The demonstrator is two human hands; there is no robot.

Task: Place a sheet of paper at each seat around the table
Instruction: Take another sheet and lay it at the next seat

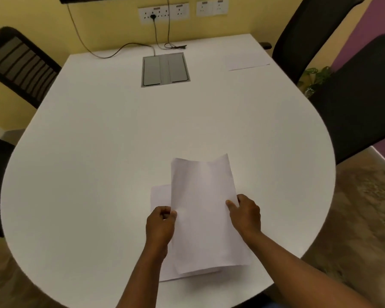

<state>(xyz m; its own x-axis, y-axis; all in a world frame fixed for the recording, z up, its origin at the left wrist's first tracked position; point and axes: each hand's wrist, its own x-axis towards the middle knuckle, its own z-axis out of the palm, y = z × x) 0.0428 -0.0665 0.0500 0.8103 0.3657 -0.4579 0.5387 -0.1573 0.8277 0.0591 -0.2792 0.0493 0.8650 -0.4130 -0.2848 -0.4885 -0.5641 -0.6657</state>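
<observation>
1. Head view: your left hand (161, 225) and right hand (246, 213) pinch opposite edges of the lifted sheet (203, 210).
2. Beneath your grip, another sheet (161, 195) lies flat on the table (98, 152).
3. Far right of it, a placed sheet (247, 61) fronts a chair (307, 30); next, probably carry yours to an unserved seat.

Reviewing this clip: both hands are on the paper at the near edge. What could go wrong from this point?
1. The left hand and right hand hold the raised sheets over a sheet lying flat; a lift might drag it off the table.
2. More than one sheet might be laid down together.
3. White paper barely shows on white; the far sheet is faint, so a seat could be missed.
</observation>
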